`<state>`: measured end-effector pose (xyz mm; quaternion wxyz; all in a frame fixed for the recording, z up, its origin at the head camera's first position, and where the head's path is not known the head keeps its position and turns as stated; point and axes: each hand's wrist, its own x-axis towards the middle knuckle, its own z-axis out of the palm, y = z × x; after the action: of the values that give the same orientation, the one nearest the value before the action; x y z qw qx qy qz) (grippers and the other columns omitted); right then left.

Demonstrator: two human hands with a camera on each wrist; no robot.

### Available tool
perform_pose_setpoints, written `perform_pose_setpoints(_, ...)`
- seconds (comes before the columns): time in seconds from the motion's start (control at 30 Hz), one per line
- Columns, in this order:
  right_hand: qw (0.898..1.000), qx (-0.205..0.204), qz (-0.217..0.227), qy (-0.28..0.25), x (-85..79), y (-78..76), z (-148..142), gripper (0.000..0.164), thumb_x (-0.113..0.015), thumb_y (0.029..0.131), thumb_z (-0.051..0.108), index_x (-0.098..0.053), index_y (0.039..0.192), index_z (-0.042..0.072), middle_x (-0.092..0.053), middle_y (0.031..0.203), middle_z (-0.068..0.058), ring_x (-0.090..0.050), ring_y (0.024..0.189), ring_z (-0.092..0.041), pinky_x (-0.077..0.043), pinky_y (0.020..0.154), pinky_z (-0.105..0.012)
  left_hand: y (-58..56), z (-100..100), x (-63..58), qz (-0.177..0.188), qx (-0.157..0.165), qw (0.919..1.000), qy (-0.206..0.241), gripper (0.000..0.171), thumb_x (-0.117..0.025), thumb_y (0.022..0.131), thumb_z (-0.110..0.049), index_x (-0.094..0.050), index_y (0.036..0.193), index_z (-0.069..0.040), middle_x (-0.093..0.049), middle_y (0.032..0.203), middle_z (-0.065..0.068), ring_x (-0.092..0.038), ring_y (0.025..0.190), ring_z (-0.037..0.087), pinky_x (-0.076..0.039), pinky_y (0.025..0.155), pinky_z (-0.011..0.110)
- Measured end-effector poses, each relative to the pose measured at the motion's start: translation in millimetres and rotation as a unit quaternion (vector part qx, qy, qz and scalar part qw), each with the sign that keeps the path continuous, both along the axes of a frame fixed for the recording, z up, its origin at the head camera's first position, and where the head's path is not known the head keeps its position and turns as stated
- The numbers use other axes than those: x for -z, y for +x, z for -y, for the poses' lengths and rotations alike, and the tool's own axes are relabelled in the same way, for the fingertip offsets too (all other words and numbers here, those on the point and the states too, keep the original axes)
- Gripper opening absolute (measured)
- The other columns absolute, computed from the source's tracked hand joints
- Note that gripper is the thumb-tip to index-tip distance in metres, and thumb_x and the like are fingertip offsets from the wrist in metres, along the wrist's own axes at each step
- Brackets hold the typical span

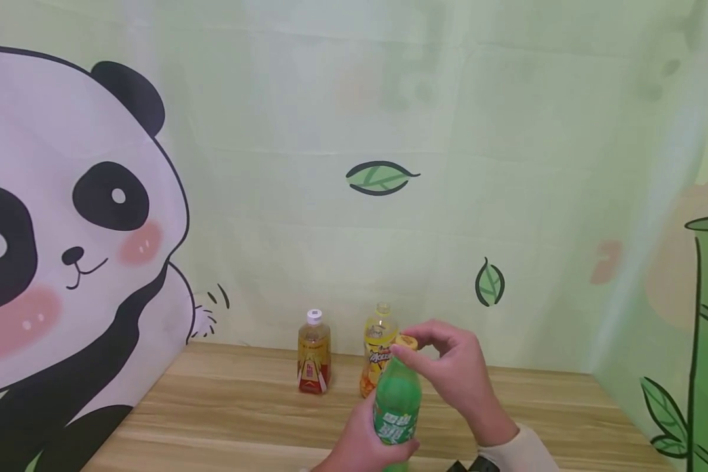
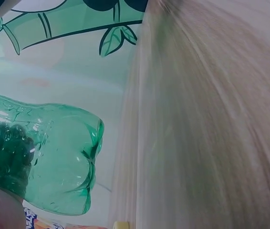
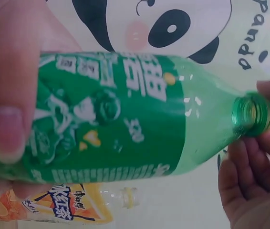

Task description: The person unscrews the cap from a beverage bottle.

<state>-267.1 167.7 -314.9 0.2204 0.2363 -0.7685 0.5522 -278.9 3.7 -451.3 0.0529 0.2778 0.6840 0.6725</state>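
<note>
Tabletop [image 1: 242, 393], bottle [image 1: 398, 396] (seemingly aloft) within grip [image 1: 361, 438]

Green bottle [image 1: 398, 393] with white lettering [image 1: 396, 425]; yellow-orange cap [image 1: 406, 341]; black-and-white panda [image 1: 94, 131], pink cheeks [image 1: 138, 244]; streaked brown tabletop [image 1: 242, 413]

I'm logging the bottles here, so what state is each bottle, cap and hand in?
Green bottle: held above the table
Orange-yellow cap: at the green bottle's mouth; tightness unclear
Yellow-labelled bottle: uncapped, upright
Amber bottle: upright, closed
White cap: on the amber bottle
Left hand: gripping the green bottle
Right hand: pinching the orange-yellow cap
</note>
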Motion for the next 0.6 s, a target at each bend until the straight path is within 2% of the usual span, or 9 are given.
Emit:
perform_pose_setpoints(0.13, 0.998, -0.057, -0.012, -0.006, 1.5, -6.0, -5.4, 0.018, -0.081, 0.086, 0.010, -0.077, 0.102, 0.003, -0.077, 0.096, -0.004, -0.071, 0.090, -0.013, -0.059, 0.088, -0.028, 0.8, -0.7, -2.5, 0.009, 0.003, 1.0000, -0.003, 0.053, -0.083, 0.082, -0.022, -0.057, 0.129, -0.024, -0.070, 0.112, -0.001, -0.068, 0.101, 0.018, -0.055, 0.090, 0.027)
perform_pose_setpoints(0.33, 0.994, -0.107, -0.003, -0.013, 1.1, -11.4, -11.5, 0.019, -0.077, 0.089, 0.006, -0.076, 0.108, 0.003, -0.076, 0.103, -0.012, -0.071, 0.097, -0.014, -0.057, 0.095, -0.028, -1.0, -1.0, -3.7, 0.023, 0.020, 0.9995, 0.001, 0.054, -0.082, 0.084, -0.022, -0.056, 0.130, -0.026, -0.070, 0.116, 0.000, -0.067, 0.105, 0.020, -0.055, 0.092, 0.029)
perform_pose_setpoints(0.6, 0.990, -0.140, 0.000, -0.025, 1.9, -13.9, -15.4, 0.021, -0.074, 0.089, 0.001, -0.074, 0.111, 0.000, -0.075, 0.101, 0.003, -0.069, 0.095, -0.011, -0.059, 0.089, -0.029, -0.3, -1.3, -2.1, 0.013, 0.021, 0.9997, -0.005, 0.052, -0.083, 0.083, -0.023, -0.056, 0.127, -0.027, -0.071, 0.113, -0.001, -0.069, 0.102, 0.018, -0.056, 0.091, 0.029)
